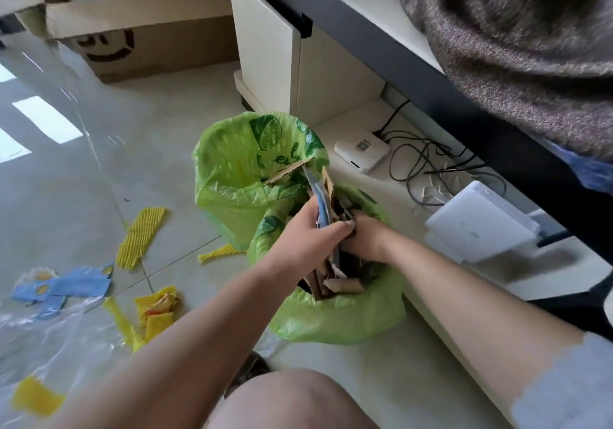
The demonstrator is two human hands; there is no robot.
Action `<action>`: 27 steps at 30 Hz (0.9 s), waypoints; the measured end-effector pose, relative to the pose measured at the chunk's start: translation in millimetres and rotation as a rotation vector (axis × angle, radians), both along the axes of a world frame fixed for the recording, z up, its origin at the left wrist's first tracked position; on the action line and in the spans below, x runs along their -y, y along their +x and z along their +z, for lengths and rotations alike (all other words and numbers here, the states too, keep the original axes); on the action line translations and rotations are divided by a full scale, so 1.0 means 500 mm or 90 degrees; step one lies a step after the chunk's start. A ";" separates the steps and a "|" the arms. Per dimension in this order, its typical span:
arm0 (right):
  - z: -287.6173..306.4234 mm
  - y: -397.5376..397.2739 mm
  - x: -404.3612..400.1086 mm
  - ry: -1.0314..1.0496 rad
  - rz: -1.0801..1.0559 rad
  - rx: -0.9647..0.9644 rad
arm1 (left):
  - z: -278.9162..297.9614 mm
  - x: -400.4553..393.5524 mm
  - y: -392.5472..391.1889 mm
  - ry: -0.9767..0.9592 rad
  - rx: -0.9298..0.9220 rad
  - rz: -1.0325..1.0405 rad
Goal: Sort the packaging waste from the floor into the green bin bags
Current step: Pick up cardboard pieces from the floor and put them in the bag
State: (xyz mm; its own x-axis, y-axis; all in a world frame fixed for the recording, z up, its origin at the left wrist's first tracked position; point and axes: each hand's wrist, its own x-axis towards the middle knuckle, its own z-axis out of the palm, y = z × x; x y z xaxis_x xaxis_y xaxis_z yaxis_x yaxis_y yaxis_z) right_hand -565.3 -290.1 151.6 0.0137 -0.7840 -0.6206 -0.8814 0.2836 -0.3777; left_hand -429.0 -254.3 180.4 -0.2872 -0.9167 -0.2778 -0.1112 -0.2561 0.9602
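Two green bin bags stand on the floor: a far one (232, 170), mostly hollow, and a near one (348, 316) stuffed with brown cardboard scraps (338, 284). My left hand (311, 233) grips a bundle of cardboard pieces (323, 196), blue-printed on one side, upright over the near bag. My right hand (365, 239) is inside the near bag's mouth, fingers curled on the same cardboard bundle. On the floor at left lie yellow foam netting pieces (141, 233), a flattened blue carton (66, 287) and clear plastic film (49, 345).
A white cabinet (275, 57) and a dark desk edge (431, 73) rise behind the bags. Under the desk sit white router boxes (361, 151) with black cables (428, 163). A cardboard box (149, 30) stands at the back left. My knee (292, 402) is at bottom.
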 end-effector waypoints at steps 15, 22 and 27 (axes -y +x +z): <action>0.040 -0.025 -0.048 -0.106 0.015 -0.027 | -0.020 0.010 -0.013 -0.032 0.104 -0.018; 0.066 -0.072 -0.041 -0.166 -0.192 0.243 | -0.031 -0.001 -0.019 -0.066 0.074 0.039; 0.105 -0.067 -0.086 -0.194 -0.175 0.329 | 0.017 -0.008 -0.021 -0.062 -0.011 0.096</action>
